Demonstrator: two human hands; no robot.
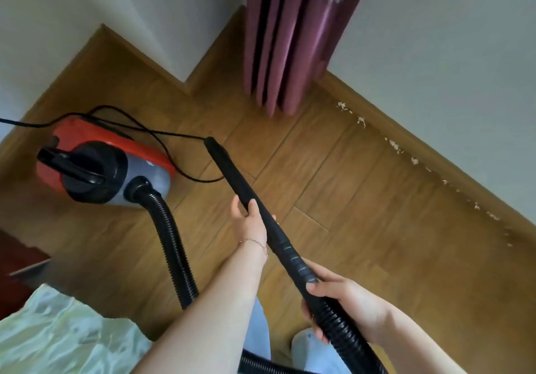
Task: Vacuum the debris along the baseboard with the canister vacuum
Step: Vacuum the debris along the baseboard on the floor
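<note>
A red and grey canister vacuum (98,165) sits on the wood floor at the left. Its black ribbed hose (174,254) loops toward me and ends in a black wand (232,170) held above the floor, with the nozzle tip pointing up-left. My left hand (249,223) grips the wand's middle. My right hand (342,301) grips the wand's handle where the hose joins. Pale debris (394,144) lies scattered in a line along the wooden baseboard (435,153) at the right, well away from the nozzle.
A purple curtain (287,46) hangs to the floor at the top centre, next to the start of the debris line. The vacuum's black power cord (162,141) trails across the floor under the nozzle. A wall corner (185,83) juts out behind the vacuum. Dark furniture (17,260) stands at the left.
</note>
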